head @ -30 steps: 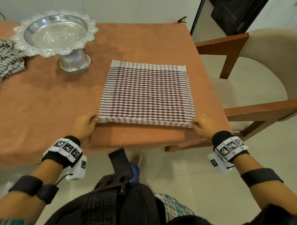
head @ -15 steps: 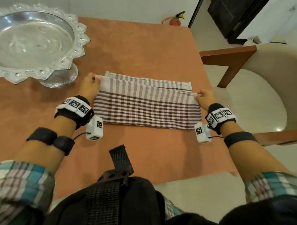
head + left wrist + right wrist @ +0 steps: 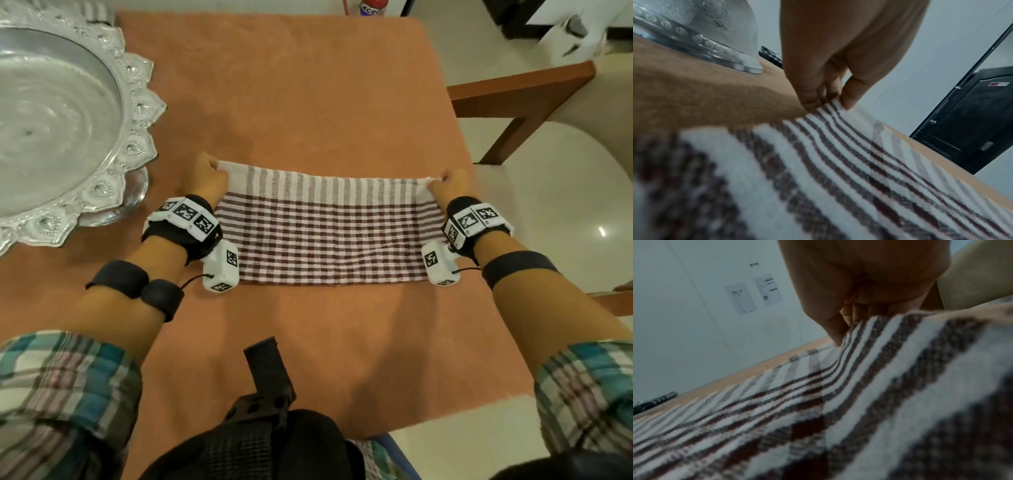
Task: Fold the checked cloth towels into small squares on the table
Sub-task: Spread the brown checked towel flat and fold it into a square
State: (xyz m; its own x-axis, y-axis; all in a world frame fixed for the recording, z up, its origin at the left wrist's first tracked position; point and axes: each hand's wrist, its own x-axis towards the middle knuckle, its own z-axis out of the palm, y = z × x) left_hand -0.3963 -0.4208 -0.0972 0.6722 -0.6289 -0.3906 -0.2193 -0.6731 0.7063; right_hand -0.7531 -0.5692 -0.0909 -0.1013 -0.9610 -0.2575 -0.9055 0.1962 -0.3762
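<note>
A brown-and-white checked towel (image 3: 329,233) lies folded in half as a wide strip on the orange table (image 3: 308,102). My left hand (image 3: 207,178) pinches its far left corner between thumb and fingers, and the left wrist view shows that hand (image 3: 830,97) pinching the towel (image 3: 818,178) at its edge. At the far right corner my right hand (image 3: 448,183) pinches the cloth the same way. The right wrist view has this hand (image 3: 846,327) gripping the striped towel (image 3: 838,402) hem.
A large ornate silver pedestal bowl (image 3: 51,130) stands at the table's left, close to my left hand. A wooden chair (image 3: 520,89) with a cream seat is beside the table's right edge. A striped cloth (image 3: 89,10) shows behind the bowl.
Both hands carried the towel's near edge away from me over the far edge, folding the flat square in half; the top hem now covers the far edge.
</note>
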